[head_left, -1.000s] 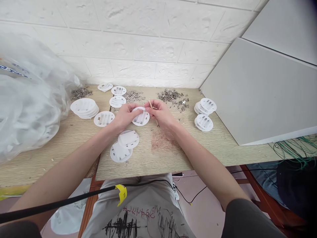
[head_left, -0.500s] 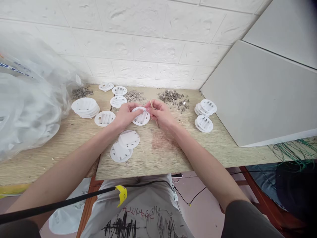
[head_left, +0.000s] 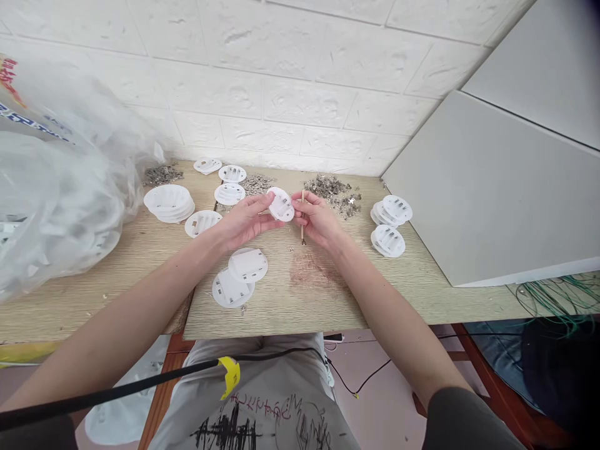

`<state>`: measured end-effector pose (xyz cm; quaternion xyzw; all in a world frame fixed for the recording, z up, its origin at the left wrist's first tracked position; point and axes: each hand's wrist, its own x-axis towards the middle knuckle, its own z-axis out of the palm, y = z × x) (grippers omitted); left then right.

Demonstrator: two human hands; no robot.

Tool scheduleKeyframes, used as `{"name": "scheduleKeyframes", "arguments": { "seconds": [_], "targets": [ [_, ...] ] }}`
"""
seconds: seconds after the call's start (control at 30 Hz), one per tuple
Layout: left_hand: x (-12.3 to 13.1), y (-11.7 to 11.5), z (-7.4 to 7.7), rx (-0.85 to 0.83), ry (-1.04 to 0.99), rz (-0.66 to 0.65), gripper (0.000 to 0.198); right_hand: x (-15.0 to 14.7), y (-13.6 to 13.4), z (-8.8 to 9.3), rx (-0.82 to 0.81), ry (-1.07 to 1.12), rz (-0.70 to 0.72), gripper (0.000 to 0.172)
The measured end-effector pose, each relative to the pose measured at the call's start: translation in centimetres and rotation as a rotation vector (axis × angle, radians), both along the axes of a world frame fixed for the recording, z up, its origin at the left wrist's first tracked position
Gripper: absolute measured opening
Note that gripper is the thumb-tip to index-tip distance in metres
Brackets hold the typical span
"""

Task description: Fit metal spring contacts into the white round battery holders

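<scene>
The left hand [head_left: 248, 222] is pinching a white slotted disc [head_left: 281, 205] at its left edge, the grip closing with the thumb on the near face and the other fingers spreading beneath. The disc is sitting tilted above the desk [head_left: 328, 306], between the two hands, its slotted side facing the person. The right hand [head_left: 319, 220] is holding a thin wooden stick [head_left: 302, 215] nearly upright in a narrow grip, the fingers curling around it, while the thumb and forefinger tips are meeting the disc's right edge; whether they are pressing on it I cannot tell. A small dark piece [head_left: 304, 242] is showing at the stick's lower end. Behind the hands, a heap of small metal parts [head_left: 328, 186] is lying near the wall [head_left: 300, 75], and a paler heap [head_left: 257, 184] is spreading to its left. Two overlapping discs [head_left: 249, 265] are resting nearer the person, a stack of discs [head_left: 167, 199] is standing to the left, beside a clear plastic bag [head_left: 60, 194], and two smaller stacks [head_left: 397, 208] are leaning together on the right
</scene>
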<state>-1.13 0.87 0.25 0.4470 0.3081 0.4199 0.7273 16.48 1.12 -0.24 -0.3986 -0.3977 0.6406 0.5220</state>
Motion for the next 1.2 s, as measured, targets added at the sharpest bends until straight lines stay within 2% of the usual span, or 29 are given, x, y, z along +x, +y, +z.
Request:
{"name": "scheduleKeyframes", "arguments": {
  "seconds": [0.2,0.33,0.43,0.63,0.8,1.2],
  "targets": [
    [0.0,0.3,-0.6,0.003,0.085,0.036,0.038,0.9,-0.6,0.8,0.248,-0.608,0.064,0.005],
    [0.1,0.0,-0.5,0.080,0.119,0.026,0.040,1.2,-0.5,1.2,0.409,-1.044,0.049,0.028],
    [0.0,-0.1,-0.4,0.085,0.109,0.061,0.037,1.3,-0.4,1.3,0.456,-1.231,0.096,0.030],
    [-0.2,0.1,-0.6,0.045,0.122,0.073,0.040,0.9,-0.7,0.9,0.493,-1.237,0.136,0.022],
    [0.0,0.1,-0.5,0.043,0.116,0.082,0.041,0.7,-0.7,0.6,0.518,-1.252,0.146,0.025],
    [0.0,-0.1,-0.5,0.047,0.142,0.090,0.043,0.8,-0.7,0.1,0.555,-1.213,0.087,0.013]
  ]
}}
